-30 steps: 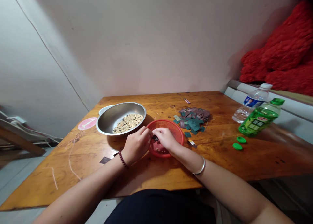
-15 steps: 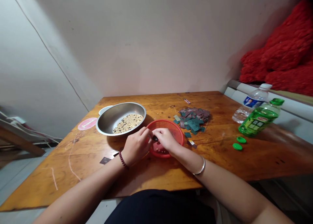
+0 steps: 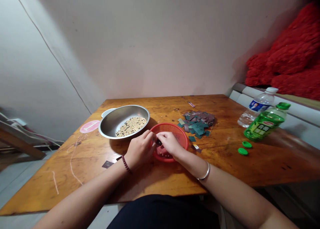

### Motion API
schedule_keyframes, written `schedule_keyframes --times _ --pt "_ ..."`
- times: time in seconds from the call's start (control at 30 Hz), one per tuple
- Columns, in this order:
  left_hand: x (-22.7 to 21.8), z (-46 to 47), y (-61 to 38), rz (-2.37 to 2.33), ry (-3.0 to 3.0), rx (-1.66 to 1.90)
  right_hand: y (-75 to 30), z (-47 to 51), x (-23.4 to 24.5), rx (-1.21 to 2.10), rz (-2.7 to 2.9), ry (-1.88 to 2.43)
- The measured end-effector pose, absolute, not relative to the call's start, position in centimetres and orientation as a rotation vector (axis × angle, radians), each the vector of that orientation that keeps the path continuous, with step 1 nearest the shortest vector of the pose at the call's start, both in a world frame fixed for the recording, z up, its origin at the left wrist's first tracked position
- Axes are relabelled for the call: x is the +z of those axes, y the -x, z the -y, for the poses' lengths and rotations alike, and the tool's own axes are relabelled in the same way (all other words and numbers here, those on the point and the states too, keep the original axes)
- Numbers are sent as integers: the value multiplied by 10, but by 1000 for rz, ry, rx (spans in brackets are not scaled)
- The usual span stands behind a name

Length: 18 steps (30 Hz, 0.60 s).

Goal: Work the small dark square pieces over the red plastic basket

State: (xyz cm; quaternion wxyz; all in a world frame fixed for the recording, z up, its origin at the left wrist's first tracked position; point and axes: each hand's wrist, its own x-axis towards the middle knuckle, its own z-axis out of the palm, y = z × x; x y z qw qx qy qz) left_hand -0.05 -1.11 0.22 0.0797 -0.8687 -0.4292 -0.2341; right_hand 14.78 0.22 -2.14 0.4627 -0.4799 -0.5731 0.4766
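Note:
My left hand (image 3: 141,145) and my right hand (image 3: 168,143) meet over a red plastic basket (image 3: 181,135), fingertips pinched together. Between them shows a small dark piece (image 3: 158,142), mostly covered by the fingers; its kind is unclear. A few pale bead-like bits (image 3: 165,154) lie in the bottom of the basket. Left of the basket, a steel bowl (image 3: 110,122) rests tilted, holding many small cream and black beans or beads (image 3: 132,126). Right of the basket is a heap of dark green and maroon square pieces (image 3: 198,125).
A water bottle (image 3: 257,106) and a green drink bottle (image 3: 266,124) stand at the right, with two green caps (image 3: 243,151) nearby. On the left lie a pink disc (image 3: 89,126) and loose string (image 3: 72,164). Red fluffy material (image 3: 295,56) is piled beyond the table.
The view has shifted very slightly. Both hands stay together over the basket, with only tiny finger movement.

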Motion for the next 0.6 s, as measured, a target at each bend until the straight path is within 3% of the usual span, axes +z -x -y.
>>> schedule_keyframes --times 0.6 --pt "2 12 1 1267 2600 -693 -147 -1 -23 1182 1427 1174"
